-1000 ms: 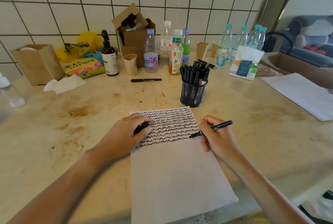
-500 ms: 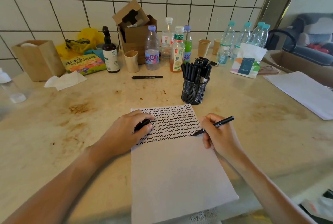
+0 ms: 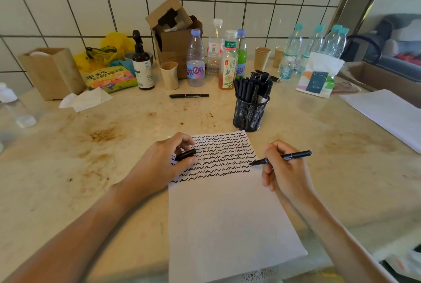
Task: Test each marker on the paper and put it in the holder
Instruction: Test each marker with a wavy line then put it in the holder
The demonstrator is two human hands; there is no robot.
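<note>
1. Right hand (image 3: 286,173), right of frame centre: fingers curled round a black marker (image 3: 282,158) in a writing grip. The uncapped tip points left and sits at the right edge of the paper (image 3: 227,221), at the end of a squiggle row; whether the tip touches the sheet cannot be told.
2. Left hand (image 3: 159,166), left of frame centre: fingers bent, thumb and fingers holding a short black marker cap (image 3: 185,154). The hand lies over the left edge of the paper, above the written rows.
3. Paper: white sheet in the lower centre of the frame on the countertop (image 3: 68,168). Its upper part is filled with rows of black wavy lines; the lower part is blank.
4. Holder (image 3: 249,114): black mesh cup, just above the top right corner of the paper, apart from it. It stands upright and packed with black markers.
5. Loose marker (image 3: 189,95): capped, lying flat on the countertop above centre, left of the holder and well apart from both hands.
6. Background, upper frame: bottles, paper cups, an open cardboard box (image 3: 175,36) and a tissue pack (image 3: 317,77) stand along the tiled wall.
</note>
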